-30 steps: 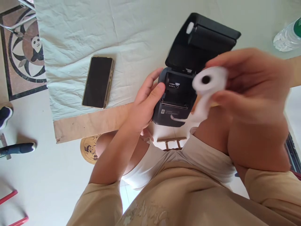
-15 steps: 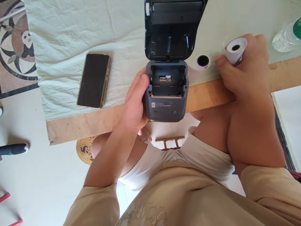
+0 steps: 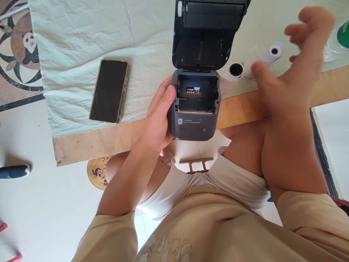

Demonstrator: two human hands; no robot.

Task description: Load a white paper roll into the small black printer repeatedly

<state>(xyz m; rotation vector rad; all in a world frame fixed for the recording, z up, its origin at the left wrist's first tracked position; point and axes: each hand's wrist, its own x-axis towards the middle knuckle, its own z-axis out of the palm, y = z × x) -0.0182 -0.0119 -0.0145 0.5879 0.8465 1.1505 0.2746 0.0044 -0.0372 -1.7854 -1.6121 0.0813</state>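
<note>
One small dark label printer [image 3: 195, 109] sits at the near edge of the bench [image 3: 109, 140], its lid [image 3: 203, 34] thrown back and its paper bay bare. The left hand [image 3: 158, 118] steadies it, fingers [image 3: 163, 100] wrapped around the printer's left side with the thumb along the casing.

The right hand [image 3: 293, 69] hovers above the bench to the right of the printer, fingers [image 3: 311, 16] spread and slack, gripping nothing; it is blurred.

Two paper rolls lie on the pale cloth [image 3: 81, 40] beyond that hand. One white roll [image 3: 272, 52] lies with its hollow core facing up at me, just beside the spread fingers. The other roll [image 3: 236, 71], with a dark spoked core, lies close to the printer's right side, apart from the first.

One phone [image 3: 109, 91] lies face up on the cloth, well left of the printer, screen dark. One clear bottle [image 3: 338, 42] with a green cap pokes in at the right edge.
</note>
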